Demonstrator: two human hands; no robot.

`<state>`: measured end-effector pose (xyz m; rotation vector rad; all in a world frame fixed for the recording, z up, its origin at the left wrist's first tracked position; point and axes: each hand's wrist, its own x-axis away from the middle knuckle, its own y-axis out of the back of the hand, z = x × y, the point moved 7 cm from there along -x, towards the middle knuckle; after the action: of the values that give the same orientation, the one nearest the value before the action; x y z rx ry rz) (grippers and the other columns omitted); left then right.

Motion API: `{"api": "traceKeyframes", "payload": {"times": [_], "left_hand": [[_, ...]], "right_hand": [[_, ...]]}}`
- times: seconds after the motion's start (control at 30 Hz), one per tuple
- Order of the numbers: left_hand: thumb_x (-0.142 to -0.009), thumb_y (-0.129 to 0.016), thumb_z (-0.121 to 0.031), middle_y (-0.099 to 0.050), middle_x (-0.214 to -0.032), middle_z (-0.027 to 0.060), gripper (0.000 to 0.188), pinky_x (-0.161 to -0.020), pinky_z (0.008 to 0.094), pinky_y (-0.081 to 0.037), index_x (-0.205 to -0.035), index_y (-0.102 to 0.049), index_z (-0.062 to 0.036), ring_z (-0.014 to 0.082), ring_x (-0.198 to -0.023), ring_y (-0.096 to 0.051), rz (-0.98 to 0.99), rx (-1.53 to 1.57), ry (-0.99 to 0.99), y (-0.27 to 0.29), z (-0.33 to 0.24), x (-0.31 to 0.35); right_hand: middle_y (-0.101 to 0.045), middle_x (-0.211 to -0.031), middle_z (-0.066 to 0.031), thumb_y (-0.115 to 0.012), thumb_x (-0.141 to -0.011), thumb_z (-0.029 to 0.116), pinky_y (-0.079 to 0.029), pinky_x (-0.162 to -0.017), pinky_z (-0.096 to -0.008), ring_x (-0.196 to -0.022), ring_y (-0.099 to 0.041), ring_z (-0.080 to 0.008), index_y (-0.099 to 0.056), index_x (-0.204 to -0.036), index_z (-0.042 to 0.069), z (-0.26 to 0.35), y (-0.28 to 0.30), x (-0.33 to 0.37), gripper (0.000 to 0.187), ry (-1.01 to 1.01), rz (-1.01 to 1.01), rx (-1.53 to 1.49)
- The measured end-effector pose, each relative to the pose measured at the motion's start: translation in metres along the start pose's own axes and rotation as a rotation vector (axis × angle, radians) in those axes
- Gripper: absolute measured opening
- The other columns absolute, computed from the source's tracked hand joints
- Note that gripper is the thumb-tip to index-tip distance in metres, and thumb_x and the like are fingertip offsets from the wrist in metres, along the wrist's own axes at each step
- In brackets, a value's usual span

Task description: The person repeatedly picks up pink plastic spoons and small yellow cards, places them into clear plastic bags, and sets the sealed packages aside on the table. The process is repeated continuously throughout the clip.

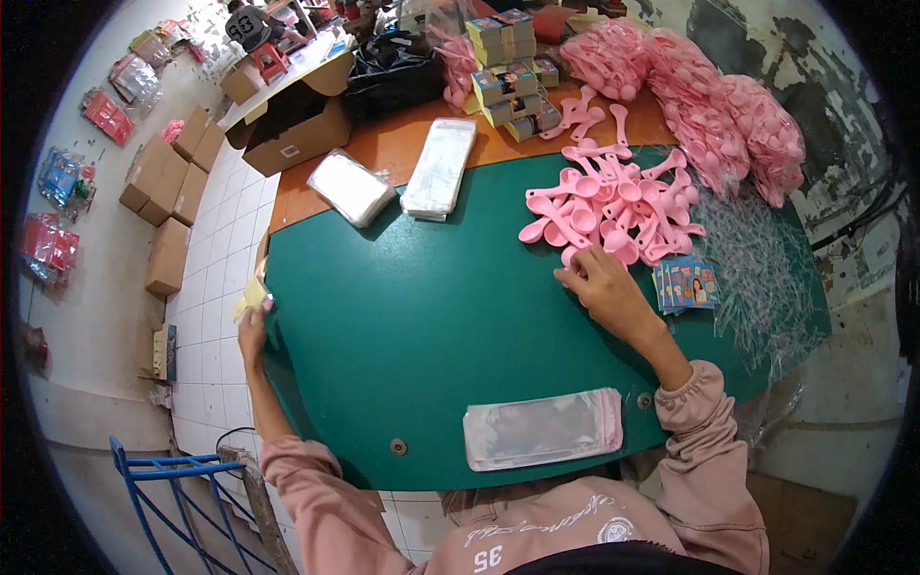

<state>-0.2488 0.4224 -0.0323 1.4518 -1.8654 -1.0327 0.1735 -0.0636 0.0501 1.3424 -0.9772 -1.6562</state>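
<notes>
My left hand is at the left edge of the green table, its fingers closed on a small pale-yellow packet with a shiny clear part. My right hand hovers low at the near side of a heap of pink measuring spoons. Its fingers are curled, and whatever they pinch is hidden. Right beside that wrist lies a small stack of colourful printed cards. A pile of clear plastic sleeves rests flat by the table's front edge, between my arms.
Two more piles of clear sleeves, one white-looking and one long, lie farther back. Bundled card stacks, bags of pink spoons and an open carton line the far side. Shredded clear plastic covers the right. A blue metal frame stands lower left.
</notes>
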Motion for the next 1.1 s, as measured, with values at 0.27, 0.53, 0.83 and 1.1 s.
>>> {"api": "traceKeyframes", "payload": {"times": [0.27,0.53,0.83,1.1], "left_hand": [[-0.078,-0.057,-0.009,-0.055,-0.096,0.0127,0.013,-0.077,0.0353,-0.045,-0.09,-0.059,-0.0038,0.0278,-0.088,-0.055,0.051,0.142,-0.755,-0.086,-0.305,0.21],[-0.07,-0.067,-0.019,-0.054,-0.088,0.0098,0.027,-0.069,0.0367,-0.046,-0.091,-0.056,-0.0064,0.0275,-0.082,-0.056,0.919,0.209,-1.128,-0.178,-0.388,0.385],[-0.073,-0.064,-0.012,-0.057,-0.078,0.0089,0.018,-0.065,0.0349,-0.048,-0.086,-0.054,-0.0039,0.027,-0.076,-0.059,0.989,0.389,-1.007,-0.181,-0.388,0.383],[-0.073,-0.064,-0.008,-0.062,-0.083,0.0094,0.012,-0.067,0.0336,-0.049,-0.081,-0.056,-0.0032,0.025,-0.075,-0.061,0.882,0.538,-0.963,-0.164,-0.393,0.362]], "right_hand": [[-0.051,-0.082,-0.01,-0.057,-0.077,0.0,-0.045,-0.061,-0.0284,-0.073,-0.055,-0.0221,-0.059,-0.095,0.001,-0.024,0.066,0.028,0.018,-0.296,-0.399,-0.325],[-0.055,-0.08,-0.0073,-0.057,-0.079,0.001,-0.045,-0.06,-0.0224,-0.068,-0.055,-0.0127,-0.061,-0.092,0.001,-0.013,0.077,0.014,0.014,-0.379,-0.464,-0.66],[-0.054,-0.084,-0.0055,-0.057,-0.081,0.003,-0.044,-0.063,-0.0203,-0.075,-0.053,-0.0092,-0.06,-0.095,0.0,-0.019,0.075,0.033,0.015,-0.472,-0.418,-0.789],[-0.055,-0.084,-0.0046,-0.054,-0.082,0.004,-0.044,-0.059,-0.0185,-0.071,-0.052,-0.0075,-0.06,-0.093,-0.002,-0.022,0.09,0.047,0.013,-0.532,-0.47,-0.859]]}}
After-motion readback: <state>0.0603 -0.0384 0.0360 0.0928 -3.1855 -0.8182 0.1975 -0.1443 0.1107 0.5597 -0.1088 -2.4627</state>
